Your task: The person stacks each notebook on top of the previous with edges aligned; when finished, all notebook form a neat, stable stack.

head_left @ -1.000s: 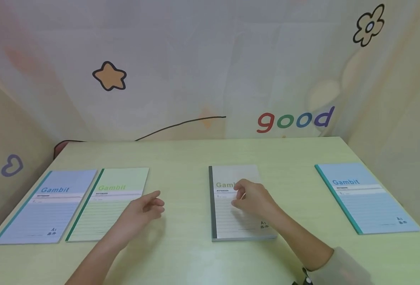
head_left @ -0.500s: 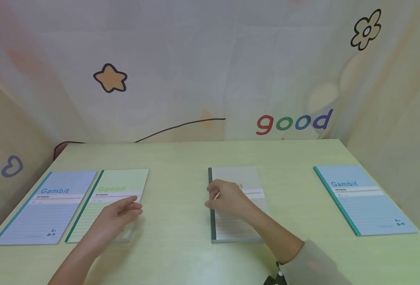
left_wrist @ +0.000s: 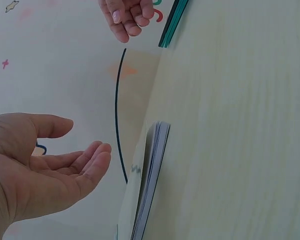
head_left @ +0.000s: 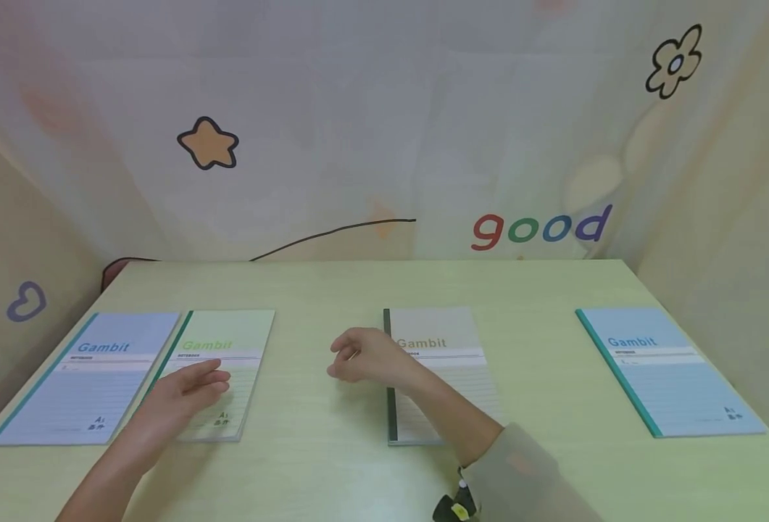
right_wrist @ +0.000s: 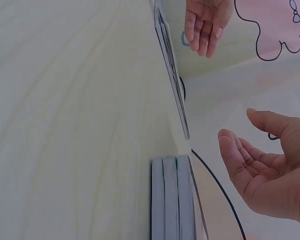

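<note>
In the head view my left hand (head_left: 178,397) hovers over the green notebook (head_left: 240,330), covering part of its lower left side. The left wrist view has that hand (left_wrist: 55,170) clear of the notebook edge (left_wrist: 155,165), with loosely bent fingers. My right hand (head_left: 374,355) reaches across a grey notebook (head_left: 465,380) with a dark spine, its fingertips above the tabletop left of it. Nothing shows between the fingers of this hand (right_wrist: 270,175) in the right wrist view. Below it, stacked notebooks (right_wrist: 171,200) show their page edges.
A periwinkle notebook (head_left: 106,384) lies left of the green one. Far right rests a light blue notebook (head_left: 671,384) with a teal spine. The pale table (head_left: 319,290) ends at a printed curtain (head_left: 332,130) behind and at both sides.
My right hand has moved left, from over the grey notebook to beyond its spine. The left hand has also shifted left, further over the green notebook. The notebooks stay in place.
</note>
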`<state>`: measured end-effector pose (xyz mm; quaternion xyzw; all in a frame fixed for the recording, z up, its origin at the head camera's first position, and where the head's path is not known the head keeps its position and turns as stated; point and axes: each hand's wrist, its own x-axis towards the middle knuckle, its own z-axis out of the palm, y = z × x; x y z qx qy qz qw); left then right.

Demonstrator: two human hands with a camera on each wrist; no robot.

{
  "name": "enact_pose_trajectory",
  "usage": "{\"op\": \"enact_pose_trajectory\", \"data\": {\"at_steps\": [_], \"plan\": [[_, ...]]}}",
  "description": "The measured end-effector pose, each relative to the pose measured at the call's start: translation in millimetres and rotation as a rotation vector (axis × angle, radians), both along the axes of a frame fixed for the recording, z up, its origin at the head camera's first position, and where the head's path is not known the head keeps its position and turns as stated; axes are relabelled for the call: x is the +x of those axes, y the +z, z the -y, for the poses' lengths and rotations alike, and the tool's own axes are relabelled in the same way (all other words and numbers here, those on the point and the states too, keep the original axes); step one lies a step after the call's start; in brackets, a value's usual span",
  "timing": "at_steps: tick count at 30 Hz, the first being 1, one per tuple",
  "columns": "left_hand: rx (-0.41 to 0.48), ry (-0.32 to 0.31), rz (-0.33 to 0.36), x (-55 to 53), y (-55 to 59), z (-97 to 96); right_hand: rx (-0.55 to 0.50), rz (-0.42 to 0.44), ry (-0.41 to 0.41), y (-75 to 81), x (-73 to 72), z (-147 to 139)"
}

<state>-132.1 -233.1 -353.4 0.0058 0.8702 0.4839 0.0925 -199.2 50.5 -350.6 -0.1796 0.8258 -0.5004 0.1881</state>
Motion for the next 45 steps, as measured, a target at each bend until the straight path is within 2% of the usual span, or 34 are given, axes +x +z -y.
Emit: {"op": "enact_pose_trajectory", "data": {"at_steps": [7,10,22,27,31,34,39,45], "plan": [[-0.049,0.015,0.000,5.0,-2.4,28.0,-0.047,-0.003,-0.038,0.9,-1.1,31],[-0.075,0.027,0.011,8.2,-3.1,44.3,-0.057,0.020,-0.055,0.0,-1.3,46],[-0.183,0.092,0.078,6.1,-12.0,95.6,0.030,0.096,-0.086,-22.1,0.1,93],[-0.190,0.129,0.109,4.8,-16.2,103.5,0.056,0.105,-0.084,-30.3,3.6,103],[-0.188,0.144,0.139,3.4,-17.8,106.1,0.060,0.080,-0.073,-31.7,4.3,106],[-0.208,0.122,0.129,3.1,-18.9,106.7,0.064,0.060,-0.071,-32.0,5.0,109],[-0.246,0.050,0.100,3.2,-18.1,104.3,0.062,0.034,-0.066,-31.1,8.3,115],[-0.244,0.039,0.142,2.2,-14.1,104.3,0.136,0.011,-0.090,-27.5,12.1,125]]}}
